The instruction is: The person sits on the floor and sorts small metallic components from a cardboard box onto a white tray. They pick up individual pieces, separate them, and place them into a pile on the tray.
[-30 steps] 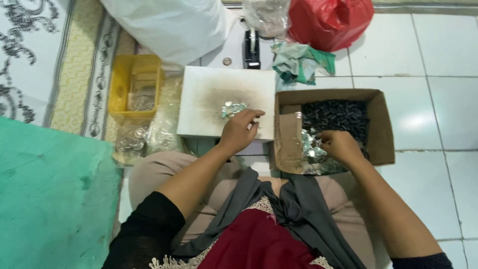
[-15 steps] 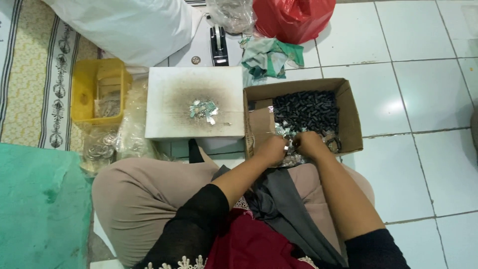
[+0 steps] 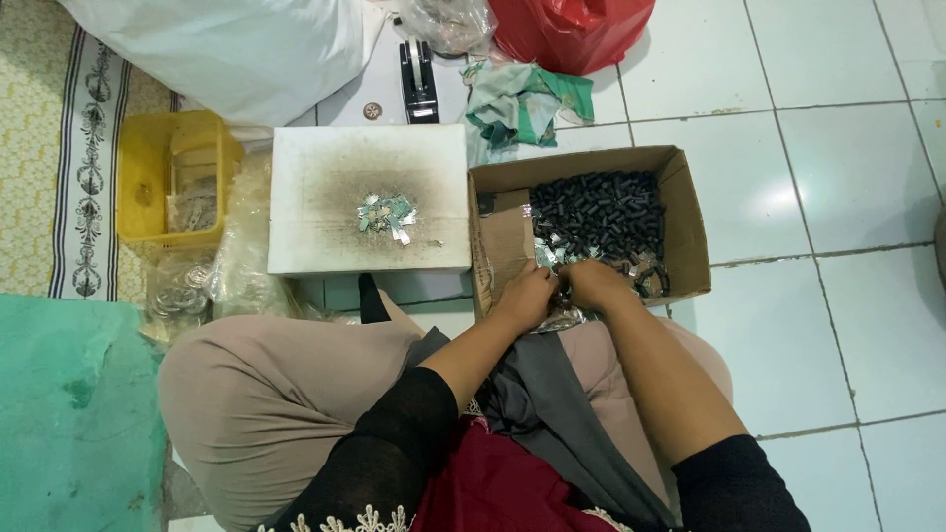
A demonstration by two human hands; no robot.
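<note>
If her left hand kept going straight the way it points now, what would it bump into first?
The left hand points up and slightly right, into the cardboard box. It would probably meet the silvery scraps first, then the dark pieces, though depth is hard to judge.

both hands (image 3: pixel 562 291) meet at cardboard box (image 3: pixel 690 222) edge; foil scraps (image 3: pixel 386 214) on white slab (image 3: pixel 325 163)

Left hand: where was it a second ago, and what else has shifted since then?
The left hand left the white box top, where it hovered by the silvery scraps, and moved right to the near edge of the cardboard box. It now sits beside the right hand, both at the foil bits there; each grip is unclear. The scraps, yellow basket and red bag stayed put.
</note>
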